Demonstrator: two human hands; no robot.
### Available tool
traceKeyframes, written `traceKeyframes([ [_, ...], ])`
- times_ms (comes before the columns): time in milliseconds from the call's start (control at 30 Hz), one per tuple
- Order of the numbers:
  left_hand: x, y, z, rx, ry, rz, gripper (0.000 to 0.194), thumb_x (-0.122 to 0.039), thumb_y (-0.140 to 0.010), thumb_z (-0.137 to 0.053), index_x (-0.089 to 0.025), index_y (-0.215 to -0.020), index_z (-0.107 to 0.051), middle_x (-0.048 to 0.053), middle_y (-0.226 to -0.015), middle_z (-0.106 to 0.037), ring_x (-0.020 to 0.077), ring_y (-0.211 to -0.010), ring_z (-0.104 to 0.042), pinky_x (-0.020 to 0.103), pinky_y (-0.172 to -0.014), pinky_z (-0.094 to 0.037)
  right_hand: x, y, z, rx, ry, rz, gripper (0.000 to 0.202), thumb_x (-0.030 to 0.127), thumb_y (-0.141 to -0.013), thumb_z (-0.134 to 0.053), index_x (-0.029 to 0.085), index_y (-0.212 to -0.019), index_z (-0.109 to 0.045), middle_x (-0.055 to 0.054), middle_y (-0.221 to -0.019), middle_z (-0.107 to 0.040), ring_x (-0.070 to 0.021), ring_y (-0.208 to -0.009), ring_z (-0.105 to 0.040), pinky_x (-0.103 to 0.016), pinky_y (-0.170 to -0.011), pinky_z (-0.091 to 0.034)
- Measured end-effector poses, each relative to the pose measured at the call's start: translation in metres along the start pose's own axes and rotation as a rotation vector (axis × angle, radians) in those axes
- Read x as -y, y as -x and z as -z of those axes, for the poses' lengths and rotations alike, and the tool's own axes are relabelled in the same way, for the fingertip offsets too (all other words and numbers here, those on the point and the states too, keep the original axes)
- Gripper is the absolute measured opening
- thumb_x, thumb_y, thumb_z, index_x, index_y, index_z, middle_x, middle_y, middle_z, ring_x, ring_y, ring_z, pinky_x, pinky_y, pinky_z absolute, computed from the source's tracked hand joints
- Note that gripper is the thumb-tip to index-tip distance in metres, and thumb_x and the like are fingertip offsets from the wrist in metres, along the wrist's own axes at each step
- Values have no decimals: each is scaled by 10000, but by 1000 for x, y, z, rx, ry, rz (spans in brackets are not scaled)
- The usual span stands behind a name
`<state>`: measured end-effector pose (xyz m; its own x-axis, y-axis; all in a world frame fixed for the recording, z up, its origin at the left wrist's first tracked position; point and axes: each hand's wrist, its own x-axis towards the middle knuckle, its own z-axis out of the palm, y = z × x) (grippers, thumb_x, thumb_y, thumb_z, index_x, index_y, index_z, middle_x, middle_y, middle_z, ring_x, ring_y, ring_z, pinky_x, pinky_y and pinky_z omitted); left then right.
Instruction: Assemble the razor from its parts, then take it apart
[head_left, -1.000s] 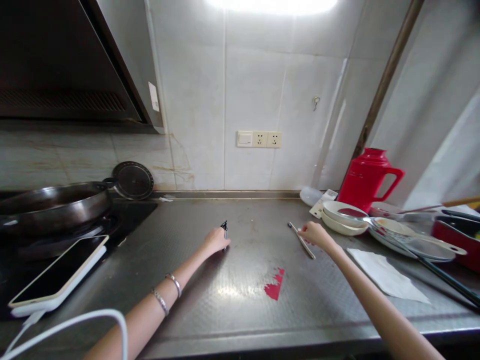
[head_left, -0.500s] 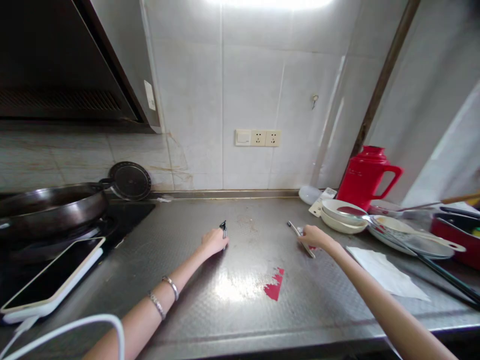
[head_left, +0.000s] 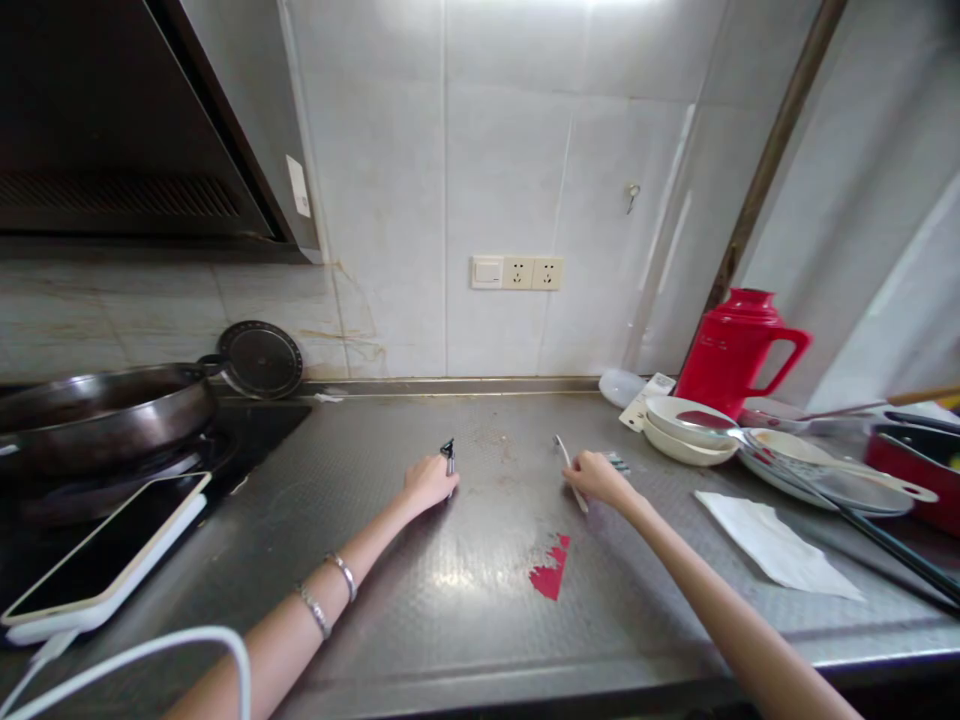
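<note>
In the head view, my left hand (head_left: 430,482) is closed around a small black-and-silver tool (head_left: 448,451), whose dark head sticks up past the fingers. My right hand (head_left: 596,476) pinches a slim pale stick-like item (head_left: 562,452), tilted, with its lower end showing beneath the fingers. Its exact kind is too small to tell. Just right of that hand lies a small greenish striped thing (head_left: 618,462), partly hidden by the hand. Between and nearer than both hands, a jagged red patch (head_left: 551,572) shows on the metal counter (head_left: 480,650).
On the left are a pan (head_left: 105,410) on the stove and a phone (head_left: 105,555) with a white cable (head_left: 172,637). To the right stand stacked bowls (head_left: 686,450), a red thermos (head_left: 731,355), a plate (head_left: 832,480) with utensils, and a white napkin (head_left: 776,545).
My right hand has moved left with the pale stick-like item, which stands more upright. The greenish striped thing has come into sight behind it. My left hand stays almost in place.
</note>
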<state>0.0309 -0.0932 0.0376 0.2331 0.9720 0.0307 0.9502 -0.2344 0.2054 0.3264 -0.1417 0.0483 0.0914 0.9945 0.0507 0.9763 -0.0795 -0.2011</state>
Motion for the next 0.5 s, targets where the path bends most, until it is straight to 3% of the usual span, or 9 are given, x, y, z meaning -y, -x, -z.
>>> traceKeyframes([
  [267,-1,1,-3,-25,-28,-5,291,-346,-766,-420,-161,-779,-644,132,-871,-671,249,-832,-630,305,-659,-448,92,4,-16,-28,-35,110,306,267,-738,-455,83,-735,-700,-174,-752,-686,-185,-671,-638,-199,-526,-365],
  [500,-1,4,-1,-28,-22,-21,290,-367,-774,-419,-178,-776,-639,117,-856,-672,248,-839,-627,314,-680,-446,135,-2,-31,-2,-32,150,343,299,-731,-455,87,-872,-685,-196,-873,-677,-245,-791,-647,-231,-586,-431],
])
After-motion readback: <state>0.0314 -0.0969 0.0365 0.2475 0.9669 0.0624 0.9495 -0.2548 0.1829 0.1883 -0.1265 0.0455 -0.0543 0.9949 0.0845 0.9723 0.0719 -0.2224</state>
